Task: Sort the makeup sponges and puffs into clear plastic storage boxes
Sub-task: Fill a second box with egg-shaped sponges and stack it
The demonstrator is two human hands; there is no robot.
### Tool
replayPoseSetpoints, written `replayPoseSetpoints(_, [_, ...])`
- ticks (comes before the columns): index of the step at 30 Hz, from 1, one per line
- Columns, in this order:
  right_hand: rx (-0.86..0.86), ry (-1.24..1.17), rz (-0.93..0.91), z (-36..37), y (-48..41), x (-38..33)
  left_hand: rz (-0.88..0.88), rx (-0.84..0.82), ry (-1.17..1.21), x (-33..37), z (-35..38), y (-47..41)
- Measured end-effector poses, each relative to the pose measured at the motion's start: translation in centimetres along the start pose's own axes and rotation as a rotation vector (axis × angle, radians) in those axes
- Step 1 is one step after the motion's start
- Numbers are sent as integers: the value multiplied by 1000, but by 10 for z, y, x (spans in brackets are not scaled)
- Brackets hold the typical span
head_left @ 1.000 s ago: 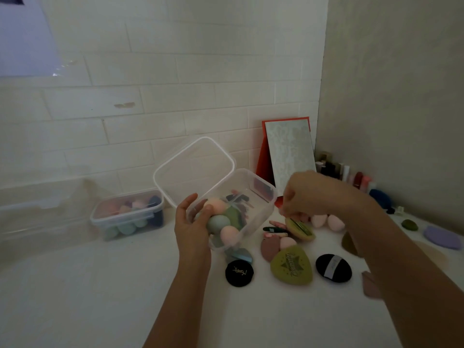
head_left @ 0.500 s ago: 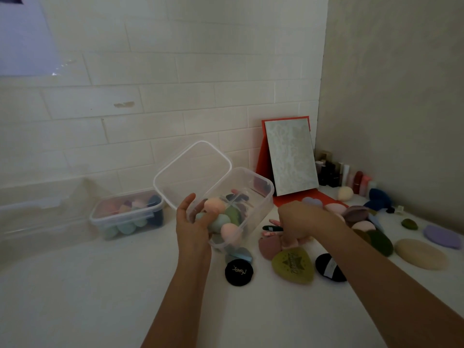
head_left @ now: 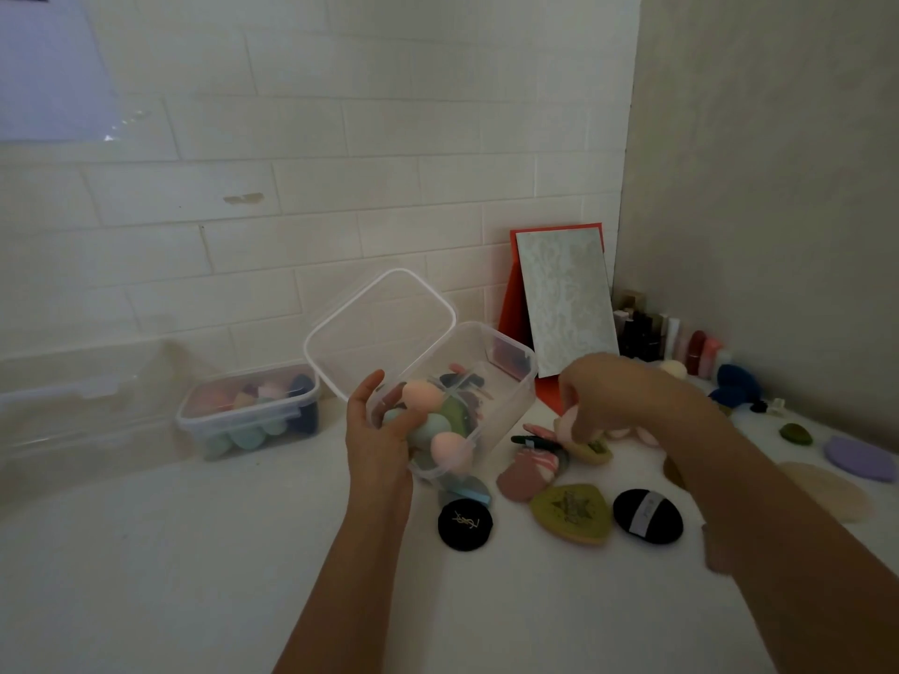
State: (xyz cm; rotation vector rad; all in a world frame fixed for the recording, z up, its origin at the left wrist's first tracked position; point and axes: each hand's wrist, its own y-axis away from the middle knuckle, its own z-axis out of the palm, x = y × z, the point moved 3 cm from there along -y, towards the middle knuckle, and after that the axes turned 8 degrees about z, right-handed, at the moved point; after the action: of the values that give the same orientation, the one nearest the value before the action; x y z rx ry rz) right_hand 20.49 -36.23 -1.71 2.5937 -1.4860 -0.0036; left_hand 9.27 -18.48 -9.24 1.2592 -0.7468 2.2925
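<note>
My left hand (head_left: 377, 442) grips the near end of a clear plastic box (head_left: 506, 381), tilted above the counter with its hinged lid (head_left: 379, 328) open. Inside lie several sponges, peach, teal and green. My right hand (head_left: 608, 396) is raised just right of the box, fingers curled round a pale pink puff (head_left: 566, 430); a tan-green puff (head_left: 591, 449) sits right under the fingers. Loose puffs lie on the counter below: a black round one (head_left: 464, 522), an olive one with a star (head_left: 571, 513), a black oval one (head_left: 647, 515), a mauve one (head_left: 525, 474).
A second clear box (head_left: 248, 411), lid on and full of sponges, stands at the back left. A red-framed mirror (head_left: 564, 299) leans on the tiled wall. Lipsticks and bottles (head_left: 681, 340) line the right wall, with blue, green, purple and beige puffs (head_left: 861, 457) beside them.
My right hand dipped to the pile of puffs, then rose again toward the box with a pale pink puff. The left hand and box stayed almost still.
</note>
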Motion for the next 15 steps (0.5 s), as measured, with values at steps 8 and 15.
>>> replayPoseSetpoints(8, [150, -447, -209, -46, 50, 6, 31, -57, -33, 1, 3, 1])
replayPoseSetpoints(15, [308, -491, -438, -21, 29, -45, 72, -92, -103, 2, 7, 3])
